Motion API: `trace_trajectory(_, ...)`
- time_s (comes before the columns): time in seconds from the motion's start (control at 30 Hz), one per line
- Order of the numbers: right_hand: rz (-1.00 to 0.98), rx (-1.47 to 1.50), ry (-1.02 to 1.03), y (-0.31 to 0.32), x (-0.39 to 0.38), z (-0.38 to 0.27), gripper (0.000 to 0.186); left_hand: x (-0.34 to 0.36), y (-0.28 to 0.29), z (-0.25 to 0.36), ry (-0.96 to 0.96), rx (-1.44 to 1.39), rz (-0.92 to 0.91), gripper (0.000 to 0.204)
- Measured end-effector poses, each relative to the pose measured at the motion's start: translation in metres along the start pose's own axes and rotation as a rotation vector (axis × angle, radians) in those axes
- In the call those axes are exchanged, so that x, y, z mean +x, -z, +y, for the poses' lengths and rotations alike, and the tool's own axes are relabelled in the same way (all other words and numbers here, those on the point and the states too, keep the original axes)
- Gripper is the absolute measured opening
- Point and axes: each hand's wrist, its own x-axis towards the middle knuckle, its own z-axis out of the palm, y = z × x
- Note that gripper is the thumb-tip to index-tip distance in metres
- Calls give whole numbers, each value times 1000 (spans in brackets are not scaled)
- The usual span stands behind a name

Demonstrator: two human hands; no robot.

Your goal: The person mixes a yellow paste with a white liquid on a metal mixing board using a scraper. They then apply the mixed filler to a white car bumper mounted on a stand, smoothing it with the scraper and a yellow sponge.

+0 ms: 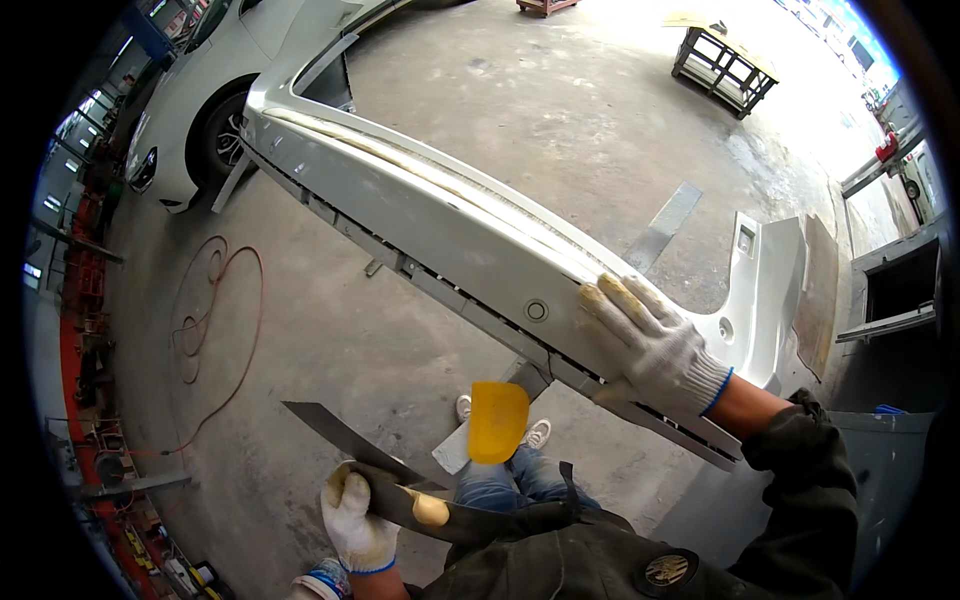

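My left hand [352, 520] wears a white knit glove and grips a dark flat board [395, 495] carrying a lump of tan paste [430, 508]. My right hand [650, 345], gloved with yellow-stained fingertips, lies with fingers outstretched on a long white car bumper [440, 250] near its right end. A yellow plastic spreader [498, 420] shows below the bumper, above my feet; I cannot tell what supports it. A dark strip [330, 420] angles out beside my left hand. The bumper spans diagonally from upper left to lower right, on grey metal supports [662, 225].
A white car [180, 130] stands at upper left. A coiled red hose [255, 300] lies on the concrete floor. A dark metal-framed table [722, 75] stands behind the bumper. Grey cabinetry [890, 370] is at the right. A tub [325, 583] sits by my left forearm.
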Motion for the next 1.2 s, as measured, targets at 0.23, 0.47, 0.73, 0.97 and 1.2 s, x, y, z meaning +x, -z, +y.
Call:
trace_trajectory(0.23, 60, 11, 102, -2, 60, -1, 98, -1, -1, 4, -43, -14, 26, 37)
trace_trajectory(0.47, 26, 28, 108, -5, 47, 4, 105, -3, 0, 1, -49, -4, 2, 36)
trace_trajectory(0.73, 0, 16, 34, -3, -3, 7, 102, -1, -13, 1, -39, 45, 12, 35)
trace_trajectory(0.97, 6, -57, 75, 4, -2, 6, 97, 4, -7, -2, -31, 4, 2, 34)
trace_trajectory(1.2, 95, -108, 137, -5, 46, 4, 93, 3, -2, 2, -73, 7, 11, 34)
